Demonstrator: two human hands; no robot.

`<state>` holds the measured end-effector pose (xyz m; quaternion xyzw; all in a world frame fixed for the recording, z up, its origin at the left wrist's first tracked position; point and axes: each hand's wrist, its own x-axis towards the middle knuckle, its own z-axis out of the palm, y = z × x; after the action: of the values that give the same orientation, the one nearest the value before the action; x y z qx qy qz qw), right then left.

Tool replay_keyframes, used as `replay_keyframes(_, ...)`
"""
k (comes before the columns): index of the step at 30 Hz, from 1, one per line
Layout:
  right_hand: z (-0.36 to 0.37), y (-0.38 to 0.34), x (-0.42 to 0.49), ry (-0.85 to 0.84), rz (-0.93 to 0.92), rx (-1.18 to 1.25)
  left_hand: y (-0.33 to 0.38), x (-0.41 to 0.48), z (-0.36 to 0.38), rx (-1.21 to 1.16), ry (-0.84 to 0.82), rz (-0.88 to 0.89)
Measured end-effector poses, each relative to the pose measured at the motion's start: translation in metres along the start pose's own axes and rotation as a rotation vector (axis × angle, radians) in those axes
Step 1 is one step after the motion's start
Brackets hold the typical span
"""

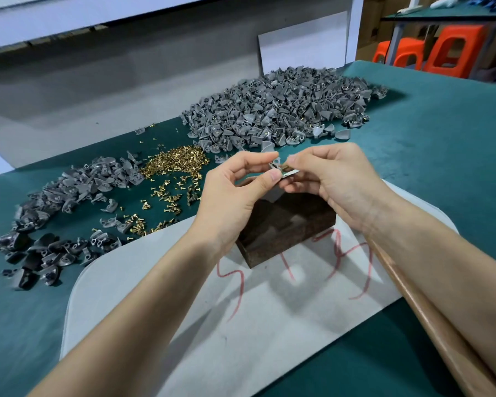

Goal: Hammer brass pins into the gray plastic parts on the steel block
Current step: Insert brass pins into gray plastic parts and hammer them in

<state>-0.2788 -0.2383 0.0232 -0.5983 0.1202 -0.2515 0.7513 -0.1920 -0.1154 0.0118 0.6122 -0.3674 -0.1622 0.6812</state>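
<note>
My left hand (235, 187) pinches a small gray plastic part (275, 164) between thumb and fingers, held in the air above the dark steel block (287, 224). My right hand (332, 179) pinches a brass pin (285, 167) at the part. The block stands on a white board (241, 325) with red scribbles. A wooden hammer handle (430, 316) lies under my right forearm; its head is hidden. Loose brass pins (172, 164) lie in a heap to the left of my hands.
A large heap of gray parts (275, 107) lies behind my hands on the green table (441, 133). A second, darker spread of parts (63, 202) runs along the left. Orange stools (453, 50) stand beyond the table at the far right.
</note>
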Motion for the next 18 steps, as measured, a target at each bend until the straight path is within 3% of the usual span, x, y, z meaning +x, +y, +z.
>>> replay_keyframes(18,0.0003,-0.002,-0.0013,-0.021,0.008,-0.023,0.0032,-0.0018,0.0012,-0.005,0.026,-0.049)
